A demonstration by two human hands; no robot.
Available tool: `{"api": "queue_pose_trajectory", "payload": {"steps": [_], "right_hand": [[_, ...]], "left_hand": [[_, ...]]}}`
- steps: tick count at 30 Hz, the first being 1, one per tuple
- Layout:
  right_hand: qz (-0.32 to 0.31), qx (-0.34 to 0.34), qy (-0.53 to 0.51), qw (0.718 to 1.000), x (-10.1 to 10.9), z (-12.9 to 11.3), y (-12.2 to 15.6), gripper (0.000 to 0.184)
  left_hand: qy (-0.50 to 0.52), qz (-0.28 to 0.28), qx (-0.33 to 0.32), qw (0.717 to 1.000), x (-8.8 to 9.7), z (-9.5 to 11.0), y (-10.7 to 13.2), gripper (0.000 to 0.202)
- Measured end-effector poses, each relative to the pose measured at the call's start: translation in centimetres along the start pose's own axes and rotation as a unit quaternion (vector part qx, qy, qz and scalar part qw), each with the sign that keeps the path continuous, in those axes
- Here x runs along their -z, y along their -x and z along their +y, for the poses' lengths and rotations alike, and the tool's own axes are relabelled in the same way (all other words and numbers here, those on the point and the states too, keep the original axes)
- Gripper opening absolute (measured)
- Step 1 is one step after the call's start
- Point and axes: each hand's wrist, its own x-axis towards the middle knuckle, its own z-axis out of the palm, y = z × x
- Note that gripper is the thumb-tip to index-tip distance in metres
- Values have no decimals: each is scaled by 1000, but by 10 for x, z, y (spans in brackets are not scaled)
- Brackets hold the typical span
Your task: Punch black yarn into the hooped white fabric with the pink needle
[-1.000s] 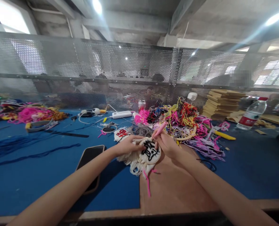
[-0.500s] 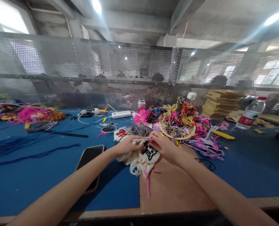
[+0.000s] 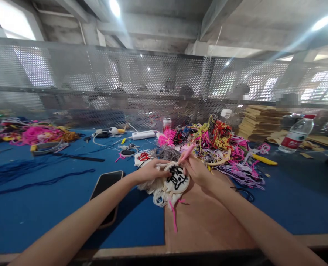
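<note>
Recording, farthest beyond the fingers, bare concrete beams (image 3: 147, 27) overhead and, lower, a perforated metal screen (image 3: 153, 74), presumably dividing one bench from another. Noted beneath: a blue tabletop (image 3: 55, 207) to both sides of the hands, and a brown board (image 3: 208, 221) just nearer the body than the fingers, perhaps protecting the surface. Found a tangled thread pile (image 3: 219, 136) beyond and right of the right fingers, seemingly placed within easy reach; well past it, a stack of brown paper (image 3: 254, 123) and a bottle (image 3: 297, 135), likely out of the way. Logged a phone (image 3: 108, 181) left of the left fingers and nearer the body. Located between both sets of fingers: a round embroidered piece (image 3: 178, 180), cream with black stitching, face towards the wearer. Pinched narrowly at its upper left edge by the left hand (image 3: 150, 171), apparently to brace the fabric. Gripped pen-fashion in the right hand (image 3: 196, 170), probably for fine control: a pink tool (image 3: 187, 152), slanting upward. Cannot see its tip behind the fingers, nor judge whether touching the cloth. Noted last: a loose pink thread (image 3: 174, 218), below the left fingertips.
</note>
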Motion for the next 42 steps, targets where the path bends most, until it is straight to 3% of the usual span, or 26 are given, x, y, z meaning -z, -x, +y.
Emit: {"api": "queue_pose_trajectory", "payload": {"steps": [5,9,14,18,21,26,30,42], "right_hand": [[-1,-4,-11,1000,0,-2,0,16],[-4,43,8,999,1,-4,-1,11],[-78,95,46,991,3,-1,-2,11],[-105,111,116,982,1,2,-2,14],[-103,126,103,981,0,2,-3,14],[-26,58,15,998,1,-4,-3,12],[-19,18,13,1000,3,-9,-1,13],[-6,-5,2,1000,2,-3,1,15]], "left_hand": [[2,0,-4,1000,0,-1,-1,44],[-18,6,-12,1000,0,-2,-1,43],[-51,9,-21,998,1,-2,-1,40],[-74,15,-18,997,1,0,1,35],[-78,15,-13,997,1,1,0,33],[-28,-3,-6,1000,1,1,-1,42],[-19,1,6,1000,0,3,-1,41],[2,-1,6,1000,-1,-1,-1,40]]}}
